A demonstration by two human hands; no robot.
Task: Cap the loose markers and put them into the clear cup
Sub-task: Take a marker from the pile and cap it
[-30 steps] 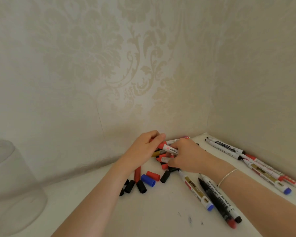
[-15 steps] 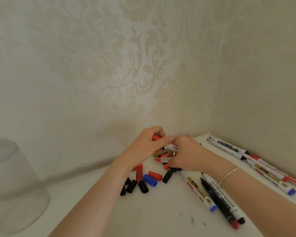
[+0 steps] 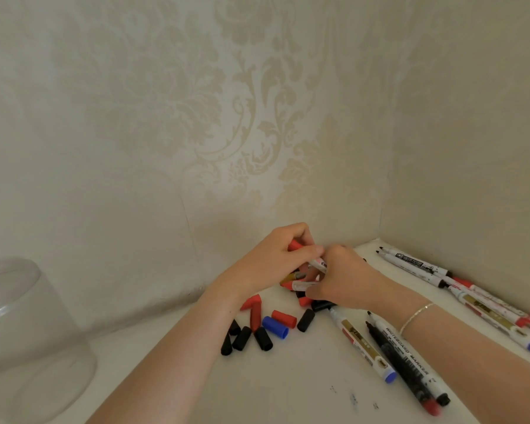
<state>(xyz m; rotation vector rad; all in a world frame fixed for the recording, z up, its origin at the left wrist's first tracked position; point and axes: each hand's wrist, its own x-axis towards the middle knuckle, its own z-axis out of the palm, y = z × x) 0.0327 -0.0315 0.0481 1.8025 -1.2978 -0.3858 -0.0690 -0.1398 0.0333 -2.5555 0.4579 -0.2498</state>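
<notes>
Both hands meeting over the marker pile in the far corner of the counter (image 3: 288,393). Left hand (image 3: 270,261) curled, fingers and thumb pinching a red cap (image 3: 295,245) at one end of a white marker (image 3: 317,264). Right hand (image 3: 343,280) curled too, fingers wrapped round the other part of that same marker, knuckles up, thin bracelet (image 3: 415,316) on the wrist. Beneath the two hands, more markers heaped together, partly hidden: a gold-banded one (image 3: 291,276) and a white one (image 3: 302,284) showing.

Just in front of the hands, loose caps scattered on the counter: several black caps (image 3: 242,338), a blue cap (image 3: 275,326), red caps (image 3: 284,319), another black cap (image 3: 305,320) lying alone to the right of those. Nearer the camera on the right, three markers lying side by side under the right forearm: one with a blue end (image 3: 363,347), a black one with a red end (image 3: 401,368), a white one marked WHITEBOARD MARKER (image 3: 410,362).

Along the right wall, another row of markers (image 3: 441,273), some uncapped with black tips pointing to the corner, one blue-ended (image 3: 502,325).

Clear cup (image 3: 28,341) standing well apart at the far left edge of the counter, nothing visible inside. Patterned cream wallpaper (image 3: 227,117) behind, on both walls.
</notes>
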